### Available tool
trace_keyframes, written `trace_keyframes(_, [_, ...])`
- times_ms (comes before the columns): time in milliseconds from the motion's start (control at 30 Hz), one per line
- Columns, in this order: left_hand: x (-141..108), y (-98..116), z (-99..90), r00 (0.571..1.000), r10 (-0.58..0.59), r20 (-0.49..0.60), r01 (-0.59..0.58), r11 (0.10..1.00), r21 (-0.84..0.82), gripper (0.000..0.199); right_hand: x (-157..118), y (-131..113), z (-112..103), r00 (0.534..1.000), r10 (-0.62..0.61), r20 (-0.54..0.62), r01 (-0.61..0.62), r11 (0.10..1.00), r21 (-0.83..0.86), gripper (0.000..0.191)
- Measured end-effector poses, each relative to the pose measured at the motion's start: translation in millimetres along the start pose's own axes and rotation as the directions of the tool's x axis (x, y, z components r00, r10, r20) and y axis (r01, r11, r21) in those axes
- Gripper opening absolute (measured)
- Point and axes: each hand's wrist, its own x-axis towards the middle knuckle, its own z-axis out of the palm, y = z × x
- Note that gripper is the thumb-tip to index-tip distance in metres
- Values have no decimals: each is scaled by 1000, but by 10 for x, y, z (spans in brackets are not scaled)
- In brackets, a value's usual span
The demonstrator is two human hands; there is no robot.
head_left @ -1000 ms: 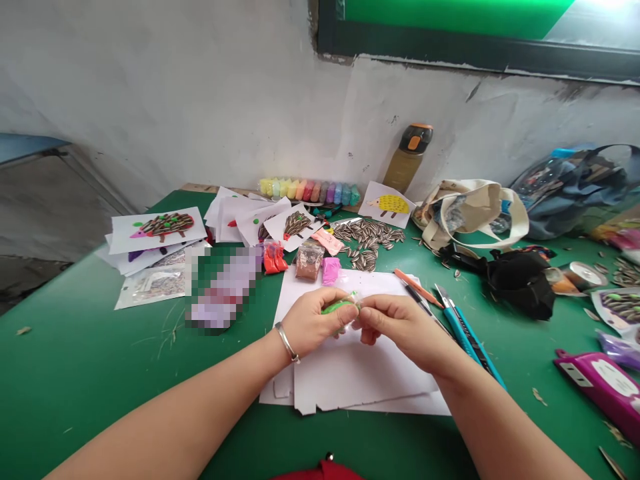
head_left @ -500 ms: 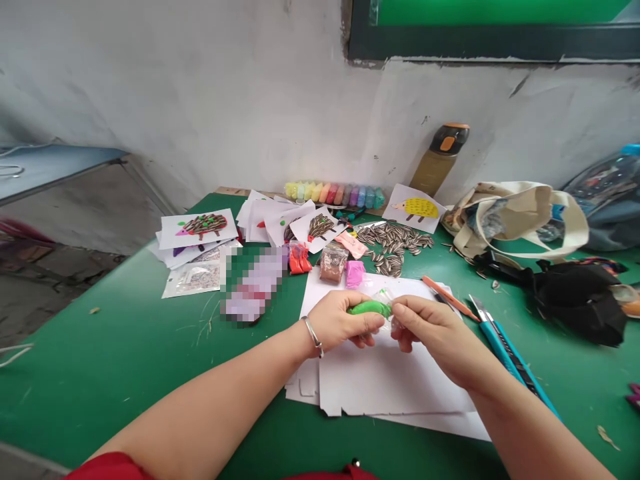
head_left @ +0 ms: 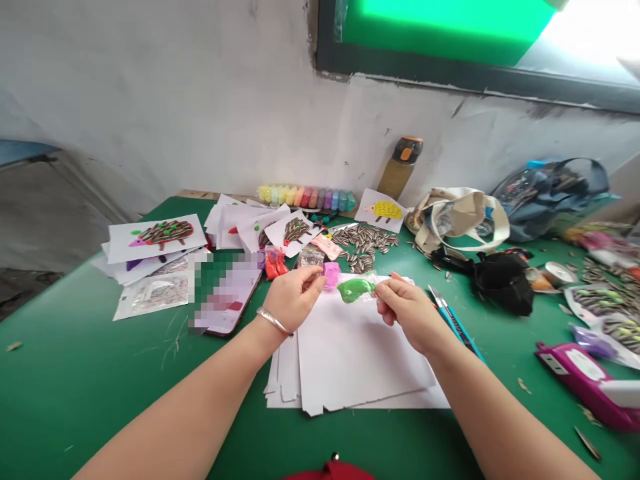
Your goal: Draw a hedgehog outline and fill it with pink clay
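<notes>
My right hand [head_left: 407,310] pinches the gathered end of a clear plastic bag of green modelling clay [head_left: 356,289], which hangs over the white sheets of paper [head_left: 365,360]. Left of it is my left hand [head_left: 294,297], thumb and fingers pressed together; anything between them is hidden. Just beyond those fingertips lies a pink clay packet [head_left: 331,273]. A brown clay packet [head_left: 310,257] is partly covered by the same hand. Beside them is a red clay packet [head_left: 275,264].
Sunflower seeds [head_left: 367,240] are heaped behind the paper. A phone [head_left: 233,300] lies left, near hedgehog pictures [head_left: 160,237]. Blue cutters [head_left: 457,327] lie right of the paper, with a black pouch [head_left: 505,283], a cloth bag [head_left: 457,213] and a purple device [head_left: 585,383] farther right.
My left hand has let go of the green clay bag and moved left, toward the pink packet. The bag now hangs from my right hand alone. The view has turned right.
</notes>
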Motion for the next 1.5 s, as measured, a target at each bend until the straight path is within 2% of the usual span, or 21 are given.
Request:
trace_keyframes(100, [26, -87, -25, 990, 134, -41, -126, 980, 154, 23, 163, -51, 16, 1000, -6, -20, 6, 1000, -4, 34])
trace_keyframes(233, [53, -168, -5, 963, 270, -22, -252, 924, 289, 22, 486, -179, 156, 999, -34, -34, 32, 998, -54, 30])
trace_keyframes(333, [85, -211, -4, 945, 327, -4, -303, 881, 363, 21, 696, -193, 270, 999, -33, -24, 29, 986, -163, 39])
trace_keyframes(433, [100, -249, 2, 940, 341, 24, -319, 849, 421, 20, 721, -137, 269, 998, -56, -41, 39, 944, -326, 45])
trace_keyframes(533, [77, -274, 48, 944, 327, 33, -305, 833, 462, 22, 525, -89, 139, 988, -146, -42, 111, 882, -459, 37])
trace_keyframes(667, [19, -276, 143, 962, 258, 89, -264, 800, 539, 44, 41, -78, -47, 970, -236, 50, 221, 787, -576, 25])
trace_keyframes(700, [11, -278, 159, 965, 238, 109, -257, 785, 564, 47, -97, -71, -69, 956, -269, 115, 283, 749, -599, 26])
trace_keyframes(767, [10, -290, 176, 969, 214, 126, -247, 760, 601, 45, -367, -35, -73, 857, -339, 387, 514, 515, -686, 40])
trace_keyframes(800, [16, -299, 177, 969, 215, 120, -242, 756, 608, 43, -490, -4, -58, 833, -308, 460, 553, 445, -704, 48])
trace_keyframes(867, [34, -316, 164, 972, 214, 91, -224, 754, 618, 40, -689, 78, -3, 807, -213, 550, 586, 398, -706, 58])
trace_keyframes(967, [43, -294, 131, 970, 240, 41, -213, 755, 620, 38, -861, 212, 107, 832, -161, 531, 546, 406, -733, 58])
trace_keyframes(1033, [22, -231, 117, 944, 329, 29, -282, 757, 590, 34, -915, 278, 175, 873, -167, 459, 484, 415, -770, 53])
trace_keyframes(1100, [-26, -139, 125, 889, 452, 76, -424, 746, 514, 30, -950, 313, 224, 897, -186, 402, 442, 418, -794, 51])
trace_keyframes(1167, [-90, -43, 160, 821, 534, 200, -566, 719, 404, 28, -979, 313, 244, 902, -205, 380, 431, 421, -798, 49])
trace_keyframes(1233, [-153, 29, 214, 785, 538, 308, -619, 706, 345, 26, -994, 282, 229, 898, -222, 379, 439, 424, -792, 47])
trace_keyframes(1333, [-206, 64, 286, 767, 471, 435, -620, 717, 317, 20, -957, 181, 146, 889, -248, 385, 457, 455, -764, 40])
trace_keyframes(1433, [-196, 26, 298, 758, 456, 466, -618, 731, 290, 16, -818, 40, 28, 895, -296, 333, 442, 498, -745, 38])
trace_keyframes(1500, [-163, -20, 271, 770, 458, 445, -605, 746, 280, 17, -675, -40, -40, 897, -324, 302, 430, 475, -767, 39])
